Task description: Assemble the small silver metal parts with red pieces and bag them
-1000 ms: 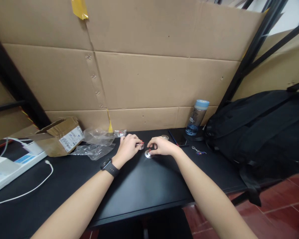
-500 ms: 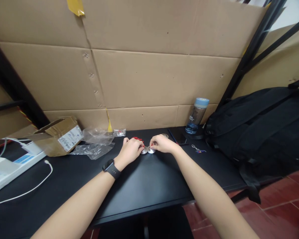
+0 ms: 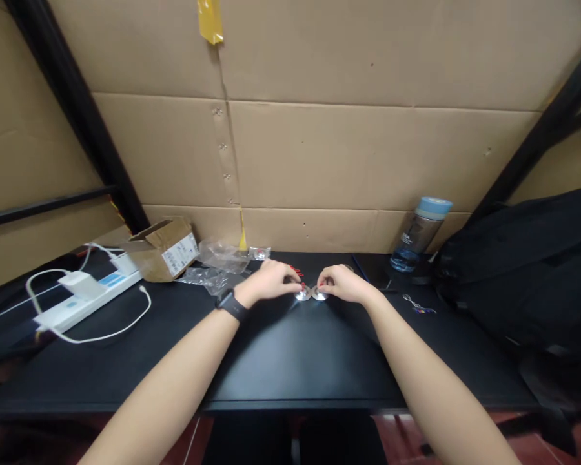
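Observation:
Two shiny metal discs lie side by side on the black table, a left disc (image 3: 303, 294) and a right disc (image 3: 319, 295), their edges touching or nearly so. My left hand (image 3: 272, 279), with a dark watch on its wrist, rests at the left disc; its thumb and fingers are a little apart, with the thumb at a small red part on the disc. My right hand (image 3: 343, 283) pinches a small red part on top of the right disc. Red cord (image 3: 296, 271) shows just behind my left fingers.
On the left are a white power strip (image 3: 91, 302) with cables, an open cardboard box (image 3: 167, 252) and clear plastic bags (image 3: 223, 255). To the right stand a bottle (image 3: 416, 236), a keychain (image 3: 421, 309) and a black backpack (image 3: 527, 278). Cardboard lines the back.
The view has turned left, so things appear further right. My left thumb and fingers have spread slightly at the left disc. My right hand keeps its pinch.

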A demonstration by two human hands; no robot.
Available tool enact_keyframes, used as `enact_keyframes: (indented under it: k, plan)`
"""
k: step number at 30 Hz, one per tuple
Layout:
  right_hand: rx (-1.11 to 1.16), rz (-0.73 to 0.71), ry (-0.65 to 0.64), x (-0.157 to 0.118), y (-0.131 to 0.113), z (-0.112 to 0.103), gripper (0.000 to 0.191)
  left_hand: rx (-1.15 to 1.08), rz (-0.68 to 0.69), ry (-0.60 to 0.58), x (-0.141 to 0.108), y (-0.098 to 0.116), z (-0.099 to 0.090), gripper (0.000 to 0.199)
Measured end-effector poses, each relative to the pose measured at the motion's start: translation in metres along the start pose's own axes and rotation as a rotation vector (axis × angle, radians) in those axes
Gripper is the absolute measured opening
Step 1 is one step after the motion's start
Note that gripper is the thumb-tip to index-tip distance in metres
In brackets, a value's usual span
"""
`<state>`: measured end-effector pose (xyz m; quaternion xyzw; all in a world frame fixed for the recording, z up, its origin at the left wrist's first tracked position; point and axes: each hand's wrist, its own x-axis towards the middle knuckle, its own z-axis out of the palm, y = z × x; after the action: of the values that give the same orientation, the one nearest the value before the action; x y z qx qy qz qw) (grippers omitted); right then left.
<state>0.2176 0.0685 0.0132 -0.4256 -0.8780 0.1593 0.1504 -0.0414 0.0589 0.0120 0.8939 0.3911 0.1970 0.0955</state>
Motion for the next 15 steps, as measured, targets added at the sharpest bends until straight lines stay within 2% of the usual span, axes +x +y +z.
enact_keyframes:
  k: [2,4,6,8,12,15]
  plan:
    - [0.008,0.01,-0.005,0.0,-0.001,0.0,0.009,0.025,-0.144,0.107,-0.009,-0.025,-0.023,0.026]
    - [0.013,0.012,-0.008,0.0,-0.002,-0.001,0.009,0.17,-0.358,0.264,-0.021,-0.053,-0.043,0.025]
    - [0.015,0.015,-0.008,-0.001,-0.004,-0.001,0.009,0.342,-0.525,0.38,-0.035,-0.077,-0.054,0.033]
    - [0.009,0.024,-0.012,-0.001,-0.004,-0.001,0.008,0.409,-0.65,0.397,-0.045,-0.093,-0.057,0.043]
    - [0.004,0.025,-0.016,-0.001,-0.003,-0.001,0.009,0.411,-0.773,0.364,-0.056,-0.106,-0.053,0.026]
    - [0.017,0.031,-0.019,-0.001,0.001,-0.001,0.01,0.421,-0.816,0.449,-0.057,-0.102,-0.057,0.025]
